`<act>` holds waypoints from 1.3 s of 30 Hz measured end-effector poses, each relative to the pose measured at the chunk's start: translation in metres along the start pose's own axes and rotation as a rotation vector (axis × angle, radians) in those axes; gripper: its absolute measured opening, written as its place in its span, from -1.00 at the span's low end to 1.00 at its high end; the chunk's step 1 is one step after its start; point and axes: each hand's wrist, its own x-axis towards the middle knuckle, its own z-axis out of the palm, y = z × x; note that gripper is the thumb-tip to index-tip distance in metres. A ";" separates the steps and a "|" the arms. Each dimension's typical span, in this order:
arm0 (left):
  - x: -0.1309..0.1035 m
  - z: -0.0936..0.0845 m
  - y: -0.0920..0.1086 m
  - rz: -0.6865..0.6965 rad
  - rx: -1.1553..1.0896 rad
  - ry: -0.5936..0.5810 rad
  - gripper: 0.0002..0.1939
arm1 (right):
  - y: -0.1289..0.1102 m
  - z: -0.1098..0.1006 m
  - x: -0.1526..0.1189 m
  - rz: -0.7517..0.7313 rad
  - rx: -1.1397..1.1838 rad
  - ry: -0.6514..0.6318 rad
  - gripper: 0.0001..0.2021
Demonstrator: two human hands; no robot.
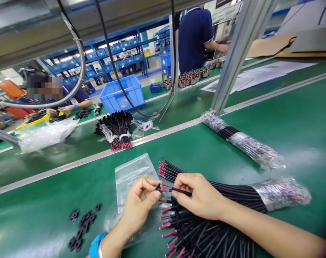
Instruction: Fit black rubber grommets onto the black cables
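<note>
My left hand point(141, 200) pinches a small black part point(159, 187) between thumb and fingers. Black cable point(182, 191) with two red-tipped wire ends is held in my right hand point(196, 195), its tips pointing left and meeting the black part. Under my hands lies a clear zip bag point(125, 179). Below my right hand spreads a pile of black cables point(211, 236) with red ends; behind it is a bundle of black cables point(232, 191), wrapped in plastic at its right end. Several loose black plastic pieces point(83, 224) lie at the lower left.
A plastic-wrapped cable bundle point(240, 143) lies at the right, near a metal post point(232, 53). Tied cables point(120, 127) and a blue crate point(122, 94) stand beyond the metal strip. Two people work farther back. A black cord point(109, 46) hangs overhead.
</note>
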 end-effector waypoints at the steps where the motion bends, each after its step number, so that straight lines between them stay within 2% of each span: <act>1: 0.000 -0.001 0.000 0.009 -0.001 -0.001 -0.78 | 0.000 0.000 0.000 -0.005 -0.007 0.006 -0.89; 6: -0.003 -0.002 -0.003 0.047 -0.043 -0.001 -0.81 | -0.001 -0.001 0.000 -0.022 -0.023 0.056 -0.89; 9: -0.002 0.004 -0.003 0.025 -0.028 0.005 -0.78 | -0.001 -0.001 -0.002 -0.077 -0.009 0.041 -0.91; 12: -0.002 0.016 -0.004 -0.046 -0.051 0.046 -0.66 | 0.000 -0.002 -0.004 -0.162 0.007 -0.003 -0.94; 15: -0.001 0.026 -0.004 -0.109 -0.087 0.078 -0.53 | 0.001 -0.006 -0.003 -0.187 0.004 -0.001 -0.93; 18: 0.000 0.029 -0.005 -0.112 -0.052 0.074 -0.63 | 0.002 -0.011 -0.001 -0.183 -0.032 0.001 -0.94; 23: 0.004 0.029 -0.007 0.037 0.168 0.109 -0.74 | 0.003 -0.015 0.000 -0.236 -0.076 -0.126 -0.84; 27: 0.005 0.033 -0.007 0.111 0.414 0.090 -0.78 | 0.004 -0.015 0.001 -0.195 -0.077 -0.142 -0.83; 32: 0.006 0.039 -0.011 0.018 0.317 0.056 -0.72 | 0.007 -0.015 0.002 -0.057 -0.045 -0.169 -0.79; 36: 0.005 0.036 -0.013 0.026 0.339 0.049 -0.72 | 0.008 -0.014 0.002 -0.035 -0.054 -0.209 -0.80; 39: 0.002 0.025 -0.007 -0.040 0.308 -0.076 -0.70 | 0.009 -0.014 0.001 -0.039 -0.061 -0.228 -0.79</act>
